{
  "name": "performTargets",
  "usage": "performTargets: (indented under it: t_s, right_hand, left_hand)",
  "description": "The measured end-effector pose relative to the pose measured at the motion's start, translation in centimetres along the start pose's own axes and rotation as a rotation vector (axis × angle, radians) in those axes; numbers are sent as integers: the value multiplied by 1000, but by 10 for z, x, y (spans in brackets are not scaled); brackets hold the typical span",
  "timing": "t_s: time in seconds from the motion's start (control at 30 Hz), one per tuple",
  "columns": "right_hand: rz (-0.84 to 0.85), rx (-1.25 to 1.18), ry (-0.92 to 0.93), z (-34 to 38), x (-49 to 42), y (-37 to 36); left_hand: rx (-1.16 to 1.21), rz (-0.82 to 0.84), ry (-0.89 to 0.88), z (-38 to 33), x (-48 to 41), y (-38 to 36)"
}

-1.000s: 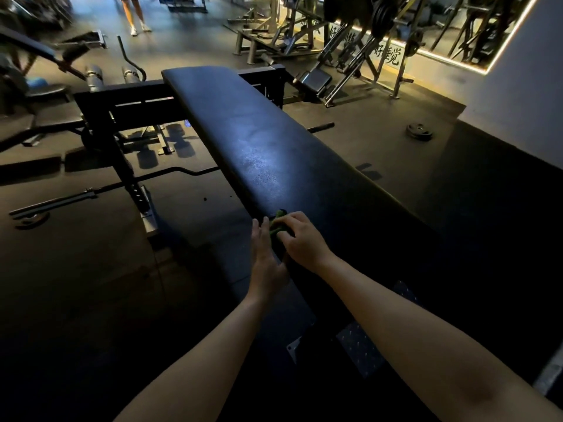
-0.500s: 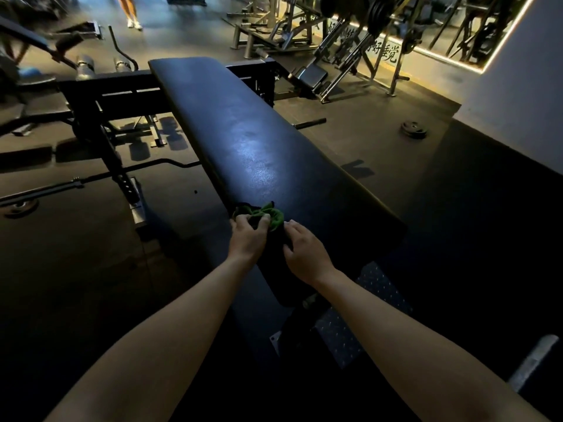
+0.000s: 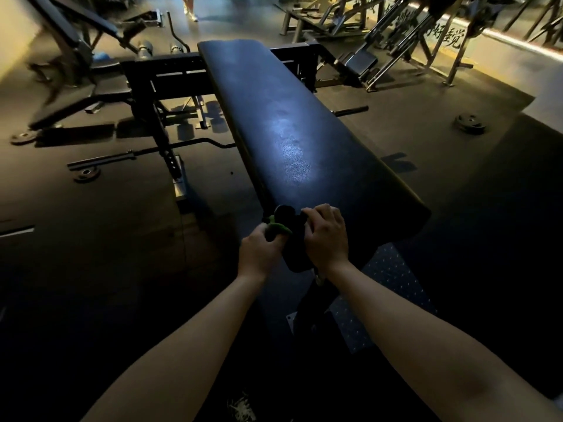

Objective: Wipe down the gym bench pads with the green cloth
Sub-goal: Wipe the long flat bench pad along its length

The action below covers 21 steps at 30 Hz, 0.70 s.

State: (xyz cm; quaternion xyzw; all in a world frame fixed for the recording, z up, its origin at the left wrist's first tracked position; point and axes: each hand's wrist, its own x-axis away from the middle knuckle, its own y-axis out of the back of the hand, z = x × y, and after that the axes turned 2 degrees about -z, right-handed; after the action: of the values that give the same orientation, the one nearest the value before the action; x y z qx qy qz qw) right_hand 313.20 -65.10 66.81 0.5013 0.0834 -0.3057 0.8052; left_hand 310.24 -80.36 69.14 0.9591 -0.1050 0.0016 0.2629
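Observation:
A long black bench pad (image 3: 292, 129) runs away from me down the middle of the view. At its near left corner sits the bunched green cloth (image 3: 278, 227), mostly in shadow. My left hand (image 3: 259, 252) grips the cloth from the left, fingers curled round it. My right hand (image 3: 327, 236) lies on the pad's near end, its fingers curled onto the cloth's dark upper part.
The bench's black frame (image 3: 158, 86) and a barbell (image 3: 146, 152) on the floor lie to the left. A weight plate (image 3: 470, 123) rests on the floor at right. More machines (image 3: 405, 41) stand at the back. A person's legs (image 3: 189, 7) show at the far end.
My hands and the cloth have drawn back toward the pad's near end. The cloth is more bunched and hidden between my hands now.

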Motion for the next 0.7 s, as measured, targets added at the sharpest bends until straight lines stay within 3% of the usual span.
performTargets:
  t_s: [0.1, 0.2, 0.57, 0.7]
  right_hand:
    - [19, -21, -4, -1, -2, 0]
    - [28, -45, -2, -3, -1, -1]
    - [90, -211, 13, -20, 18, 11]
    - [51, -294, -30, -18, 20, 16]
  left_hand:
    - [221, -9, 156, -9, -21, 2]
    - [448, 88, 266, -20, -36, -16]
    - [58, -24, 86, -10, 31, -41]
    - [-88, 38, -39, 4, 62, -42]
